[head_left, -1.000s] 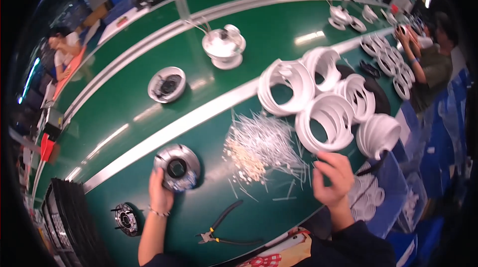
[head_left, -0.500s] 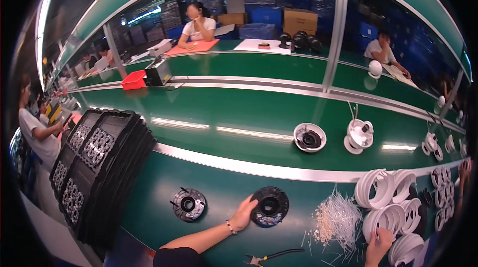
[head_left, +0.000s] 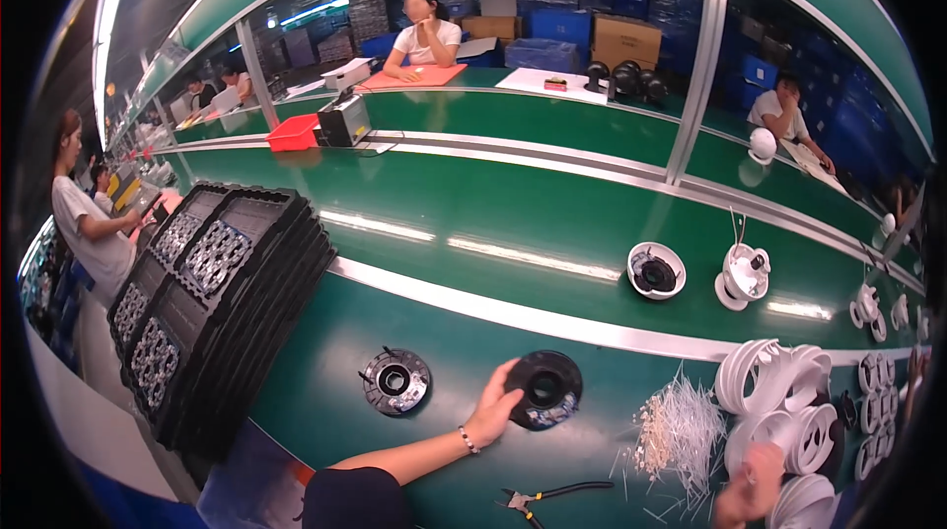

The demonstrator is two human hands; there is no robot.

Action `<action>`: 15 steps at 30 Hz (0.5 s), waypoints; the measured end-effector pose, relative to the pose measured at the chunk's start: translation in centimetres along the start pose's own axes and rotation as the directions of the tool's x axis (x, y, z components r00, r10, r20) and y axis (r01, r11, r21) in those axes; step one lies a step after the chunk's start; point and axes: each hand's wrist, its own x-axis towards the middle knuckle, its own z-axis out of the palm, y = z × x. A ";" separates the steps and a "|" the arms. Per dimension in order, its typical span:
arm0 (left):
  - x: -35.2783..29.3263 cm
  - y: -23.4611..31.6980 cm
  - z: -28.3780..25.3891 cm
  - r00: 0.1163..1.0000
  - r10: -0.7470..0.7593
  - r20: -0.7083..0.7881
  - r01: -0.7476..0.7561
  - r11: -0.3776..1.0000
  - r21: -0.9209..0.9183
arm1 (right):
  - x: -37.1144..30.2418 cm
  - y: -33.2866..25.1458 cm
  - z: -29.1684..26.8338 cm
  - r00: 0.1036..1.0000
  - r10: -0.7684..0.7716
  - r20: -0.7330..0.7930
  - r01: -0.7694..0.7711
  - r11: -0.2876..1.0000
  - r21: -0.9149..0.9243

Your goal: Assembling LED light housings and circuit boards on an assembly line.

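My left hand grips the edge of a black round disc part, which has a hole in its middle and small shiny parts on its lower edge. A second round part, black and silver with prongs, lies to the left on the green bench. At lower right, my right hand is beside the stacked white plastic rings; its fingers are smeared by motion, so any grip is unclear. Between the hands lies a heap of thin white strands with small beige pieces. Cutting pliers lie near the front.
Stacked black trays with shiny parts stand at left. Beyond a metal rail are a white bowl-shaped housing and a white round assembly. More white rings line the right. Co-workers sit across the bench and stand at far left.
The whole view has shifted a little. My left hand still holds the black disc, now tilted slightly. My right hand has moved a little lower beside the white rings and is blurred.
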 end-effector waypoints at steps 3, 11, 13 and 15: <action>-1.7 0.9 -3.1 0.967 0.211 -0.142 -0.179 0.962 0.205 | 1.5 -4.3 6.9 0.873 -0.181 0.454 0.048 0.956 0.291; -1.3 3.7 -4.7 0.842 0.422 -0.336 -0.359 0.903 0.234 | -1.1 -2.5 13.9 0.479 -0.452 0.752 0.046 0.869 0.493; -1.8 2.7 -5.9 0.814 0.496 -0.301 -0.326 0.820 0.471 | -0.6 -2.7 13.9 0.465 -0.418 0.780 -0.023 0.876 0.482; -1.0 1.6 -5.3 0.816 0.530 -0.231 -0.361 0.779 0.513 | 0.2 -2.4 13.3 0.470 -0.322 0.822 -0.067 0.916 0.397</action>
